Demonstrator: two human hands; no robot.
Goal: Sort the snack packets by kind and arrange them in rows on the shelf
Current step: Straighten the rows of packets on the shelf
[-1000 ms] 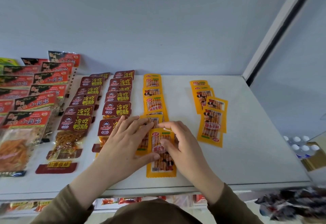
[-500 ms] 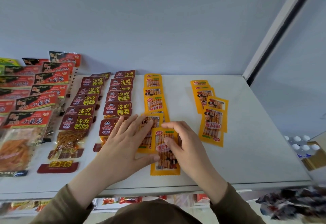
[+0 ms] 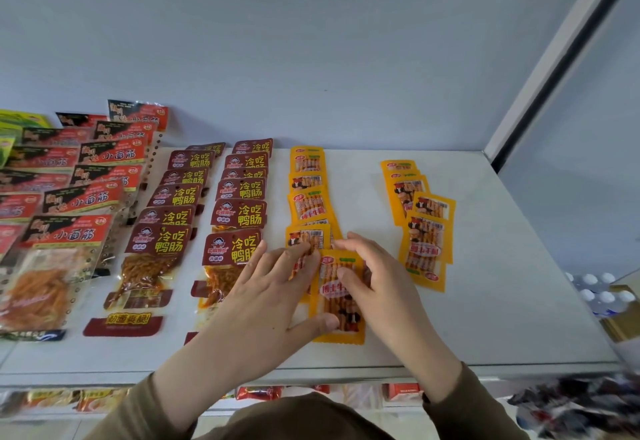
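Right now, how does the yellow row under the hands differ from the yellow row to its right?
The left yellow row runs fairly straight; the right yellow row lies crooked. The left hand and right hand rest on the left yellow row; nothing touches the right yellow row. Both hold overlapping yellow packets.

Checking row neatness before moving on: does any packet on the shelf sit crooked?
Yes. In the far-right yellow row, one packet juts right of its neighbours, and the row slants. The maroon rows look straight.
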